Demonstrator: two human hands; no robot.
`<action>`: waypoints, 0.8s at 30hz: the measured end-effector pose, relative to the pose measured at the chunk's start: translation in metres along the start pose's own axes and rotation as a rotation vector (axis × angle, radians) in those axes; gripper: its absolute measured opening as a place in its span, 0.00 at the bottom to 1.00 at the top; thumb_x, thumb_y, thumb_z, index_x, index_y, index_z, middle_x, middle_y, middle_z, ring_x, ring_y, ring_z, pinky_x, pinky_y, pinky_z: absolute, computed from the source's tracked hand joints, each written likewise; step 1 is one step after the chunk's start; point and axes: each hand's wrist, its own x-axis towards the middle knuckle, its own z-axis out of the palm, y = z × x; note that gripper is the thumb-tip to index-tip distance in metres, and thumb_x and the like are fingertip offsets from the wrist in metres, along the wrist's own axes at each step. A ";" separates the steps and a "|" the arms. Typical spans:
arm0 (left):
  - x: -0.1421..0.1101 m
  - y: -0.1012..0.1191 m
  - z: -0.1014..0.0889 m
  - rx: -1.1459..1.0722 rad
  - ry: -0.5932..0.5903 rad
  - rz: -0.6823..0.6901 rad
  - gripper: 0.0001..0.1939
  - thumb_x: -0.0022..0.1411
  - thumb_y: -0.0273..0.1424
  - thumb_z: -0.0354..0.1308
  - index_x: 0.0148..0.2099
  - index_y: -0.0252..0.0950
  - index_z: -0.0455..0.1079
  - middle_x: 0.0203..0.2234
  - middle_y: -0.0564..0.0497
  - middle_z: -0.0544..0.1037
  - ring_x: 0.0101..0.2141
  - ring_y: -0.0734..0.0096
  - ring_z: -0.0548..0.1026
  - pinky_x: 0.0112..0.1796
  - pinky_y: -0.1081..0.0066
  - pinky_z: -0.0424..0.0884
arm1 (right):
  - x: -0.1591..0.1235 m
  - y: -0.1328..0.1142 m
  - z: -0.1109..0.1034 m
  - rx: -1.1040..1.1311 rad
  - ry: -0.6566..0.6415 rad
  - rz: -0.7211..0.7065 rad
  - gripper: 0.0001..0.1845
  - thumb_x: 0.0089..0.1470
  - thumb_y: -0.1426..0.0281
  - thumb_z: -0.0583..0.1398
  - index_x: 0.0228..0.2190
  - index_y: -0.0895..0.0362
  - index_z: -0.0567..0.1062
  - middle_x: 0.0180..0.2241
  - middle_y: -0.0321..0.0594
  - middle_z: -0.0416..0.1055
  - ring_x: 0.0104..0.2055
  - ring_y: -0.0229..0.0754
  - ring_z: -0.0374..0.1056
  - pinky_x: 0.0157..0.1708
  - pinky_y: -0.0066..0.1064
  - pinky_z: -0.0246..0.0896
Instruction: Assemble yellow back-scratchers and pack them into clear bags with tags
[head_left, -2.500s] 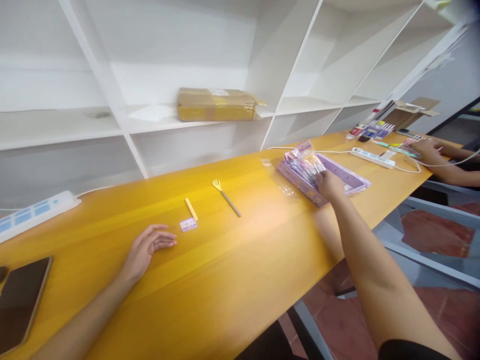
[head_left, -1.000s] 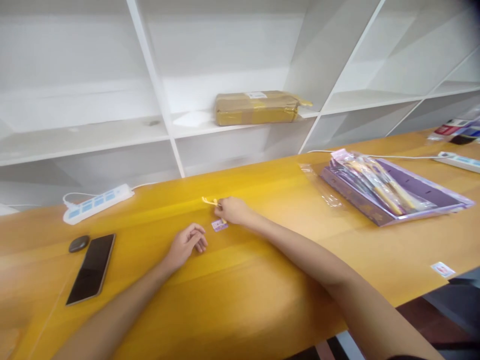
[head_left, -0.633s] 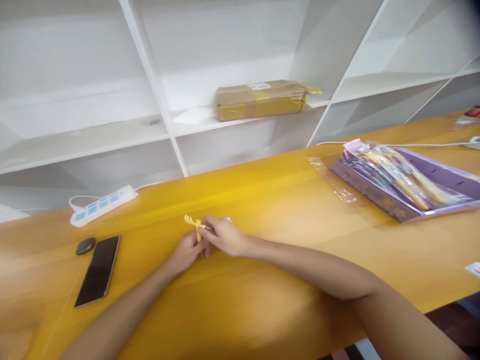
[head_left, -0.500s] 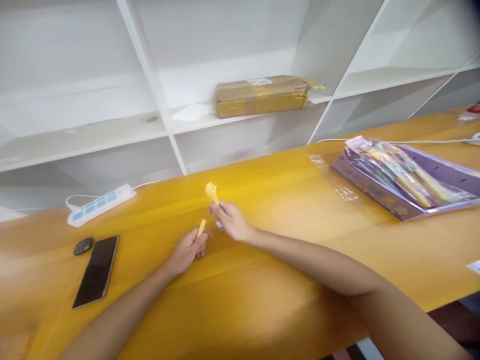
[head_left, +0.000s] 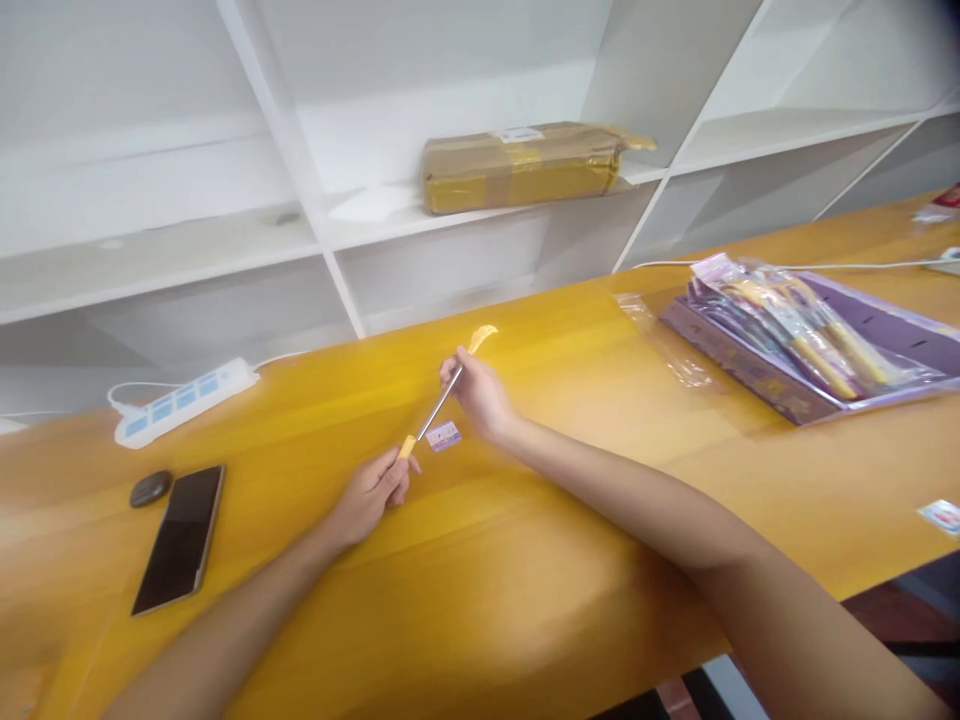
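Note:
Between my hands is a back scratcher with a yellow claw-shaped head (head_left: 483,337), a thin metal rod (head_left: 439,404) and a yellow handle (head_left: 407,447). My left hand (head_left: 375,492) is closed round the handle, whose end sticks out past the thumb. Higher and to the right, my right hand (head_left: 476,388) pinches the rod just below the head. The rod runs at a slant from the handle up to the right fingers. Lying on the table beside the rod is a small purple and white card (head_left: 443,436).
To the right stands a purple display box (head_left: 750,370) with several wrapped yellow-handled items, a clear plastic wrapper (head_left: 686,374) beside it. A phone (head_left: 180,540), a black case (head_left: 151,488) and a power strip (head_left: 187,400) lie left. A taped carton (head_left: 525,170) rests on the shelf.
My right hand has moved up and right, away from my left, and the metal rod now shows between them. The claw head has turned to point right. The card is in fuller view.

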 end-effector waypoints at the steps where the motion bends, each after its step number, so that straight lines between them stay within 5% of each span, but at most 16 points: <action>1: 0.000 0.000 0.000 0.005 -0.003 -0.003 0.21 0.77 0.48 0.46 0.48 0.37 0.70 0.23 0.58 0.66 0.25 0.72 0.64 0.31 0.71 0.64 | 0.000 0.000 0.000 0.013 0.006 0.002 0.27 0.55 0.45 0.65 0.23 0.56 0.74 0.27 0.37 0.66 0.30 0.37 0.61 0.32 0.29 0.56; 11: 0.001 0.001 0.000 0.041 -0.015 -0.006 0.22 0.77 0.49 0.46 0.47 0.37 0.70 0.23 0.58 0.66 0.25 0.72 0.64 0.31 0.71 0.63 | 0.001 -0.002 0.006 0.224 0.028 0.023 0.28 0.62 0.47 0.62 0.22 0.56 0.71 0.24 0.35 0.62 0.27 0.36 0.58 0.30 0.29 0.54; 24: 0.001 0.003 -0.001 0.087 -0.030 -0.006 0.22 0.77 0.49 0.47 0.46 0.37 0.71 0.22 0.58 0.66 0.25 0.72 0.64 0.32 0.71 0.63 | -0.002 0.014 0.004 0.098 0.004 -0.046 0.31 0.59 0.40 0.61 0.24 0.55 0.71 0.25 0.36 0.63 0.28 0.37 0.59 0.29 0.30 0.53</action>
